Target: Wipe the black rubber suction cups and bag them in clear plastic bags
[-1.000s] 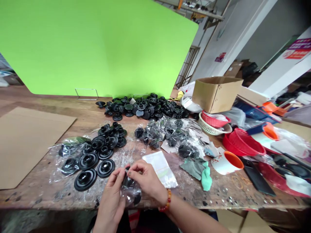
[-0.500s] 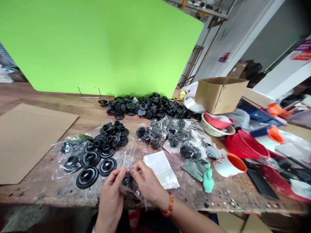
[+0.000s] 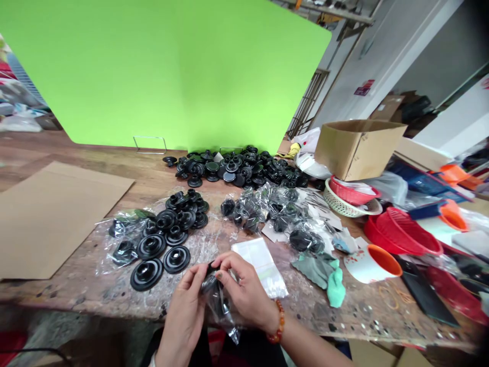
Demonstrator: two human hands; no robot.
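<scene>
**While both hands are pinched on a clear plastic bag point(image 3: 225, 317), the black part point(image 3: 209, 284) inside mostly hides behind fingers**

Since the fingers cover so much of it, I can't make out the part's full shape, just dark bits through shiny film. It's right between the two hands, over the front edge of the wooden table point(image 3: 214, 204), with the bag's loose corner dangling below.

The left hand point(image 3: 185, 312) is curled in, thumb and fingers gripping the bag's left side, part and all. The right hand point(image 3: 247, 294) has thumb and index closed on the bag near the top; its other fingers are bent, and I can't tell what they touch. There's an orange bead bracelet point(image 3: 281, 321) on that wrist. Both forearms get cut off at the bottom.

Just beyond the right hand lies a stack of flat clear bags point(image 3: 263, 270), partly covered by it. Off to the left, two black stepped discs point(image 3: 147, 274) sit near a heap of similar ones point(image 3: 176, 218). Behind those hands there's a pile of bagged black parts point(image 3: 263, 209), glare making them impossible to count, and farther back a big loose pile point(image 3: 244, 167) against a green panel point(image 3: 171, 71) that runs out of view up top. A grey-green cloth point(image 3: 311, 267) lies right of the stack.
</scene>
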